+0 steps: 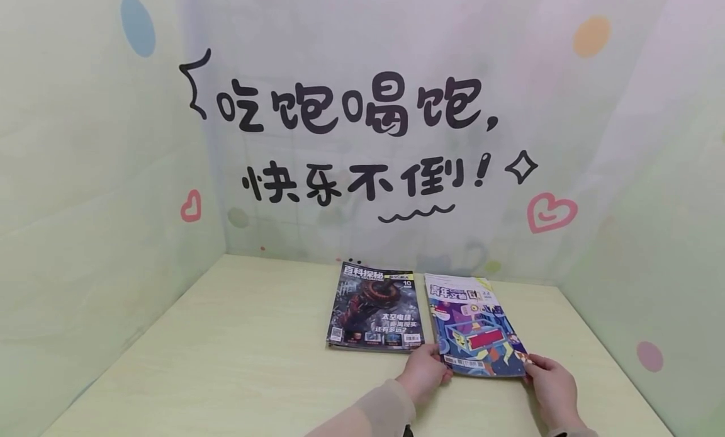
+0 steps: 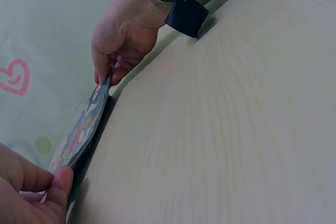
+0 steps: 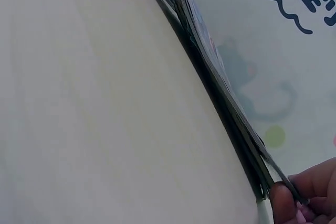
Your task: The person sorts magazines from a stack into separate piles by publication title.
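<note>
A colourful magazine (image 1: 478,333) with a white title band lies on the right side of the table, on top of other magazine edges (image 3: 223,111) that show in the right wrist view. My left hand (image 1: 423,371) pinches its near left corner between thumb and fingers. At the near right corner my right hand (image 1: 552,386) grips it the same way. In the right wrist view a gap shows under the top edge beside my right hand (image 3: 310,195). A dark-covered magazine (image 1: 374,308) lies just left of my left hand, apart from the colourful one.
The pale wood-look table (image 1: 226,361) extends left and in front of the magazines. A printed curtain wall (image 1: 351,235) with black lettering stands close behind them. Side walls (image 1: 640,286) enclose the table left and right. A dark band (image 2: 170,3) is on the right wrist.
</note>
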The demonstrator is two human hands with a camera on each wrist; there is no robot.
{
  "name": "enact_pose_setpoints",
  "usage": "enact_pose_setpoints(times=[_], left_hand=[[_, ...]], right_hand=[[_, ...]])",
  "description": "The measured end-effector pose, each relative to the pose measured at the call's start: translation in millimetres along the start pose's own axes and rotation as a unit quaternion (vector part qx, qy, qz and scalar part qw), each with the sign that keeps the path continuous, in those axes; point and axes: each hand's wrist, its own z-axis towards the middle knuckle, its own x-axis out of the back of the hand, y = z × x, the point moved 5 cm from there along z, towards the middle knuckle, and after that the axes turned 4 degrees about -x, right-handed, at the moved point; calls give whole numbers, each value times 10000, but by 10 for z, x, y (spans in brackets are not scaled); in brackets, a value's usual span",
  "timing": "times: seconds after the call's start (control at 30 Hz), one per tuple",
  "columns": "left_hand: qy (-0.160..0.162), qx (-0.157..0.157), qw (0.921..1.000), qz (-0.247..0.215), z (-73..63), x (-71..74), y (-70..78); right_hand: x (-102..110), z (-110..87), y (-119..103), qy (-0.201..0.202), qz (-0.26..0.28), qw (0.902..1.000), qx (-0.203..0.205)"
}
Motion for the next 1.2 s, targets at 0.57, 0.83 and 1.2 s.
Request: enact_pose_setpoints(times=[0.57, 0.83, 1.2], left_hand=[[-178, -236, 9985, 467, -117, 307, 122], [-37, -654, 9926, 1018, -143, 728, 245], [587, -867, 9878, 1151, -134, 1289, 274]], right_hand=[[-44, -219, -333, 564, -1195, 9862, 1001], [-361, -396, -521, 83, -890, 9903, 1066], [-1035, -671, -657, -569, -715, 9822, 1642]])
